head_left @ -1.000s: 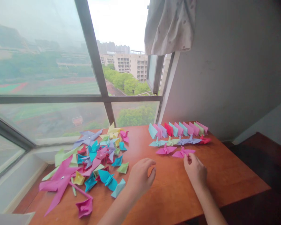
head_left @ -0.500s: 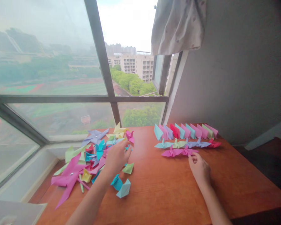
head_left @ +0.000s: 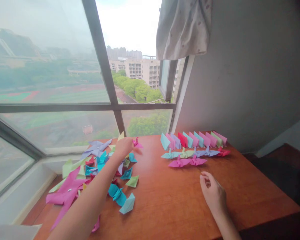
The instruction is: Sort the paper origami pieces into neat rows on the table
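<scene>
My left hand (head_left: 125, 146) is over the far end of a loose paper pile at the left. A magenta paper crane (head_left: 138, 143) is right at its fingers; motion blur hides whether they grip it. My right hand (head_left: 213, 191) rests near the table's middle right, loosely curled with thumb and forefinger apart, holding nothing. Just beyond it lie two magenta paper cranes (head_left: 187, 162) in a row. Behind them runs a row of blue, green, purple and red cranes (head_left: 195, 153). Farther back stands a line of folded paper pieces (head_left: 193, 140) in several colours.
The pile on the wooden table (head_left: 162, 203) holds a large magenta pinwheel (head_left: 67, 191), a purple pinwheel (head_left: 96, 147), a teal crane (head_left: 117, 194) and a pale blue folded piece (head_left: 128, 204). A window (head_left: 50, 130) borders the back left, a grey wall (head_left: 240, 83) the right.
My left hand has moved away from me, up to the magenta crane. My right hand has drawn back a little from the two magenta cranes. The whole view has shifted slightly.
</scene>
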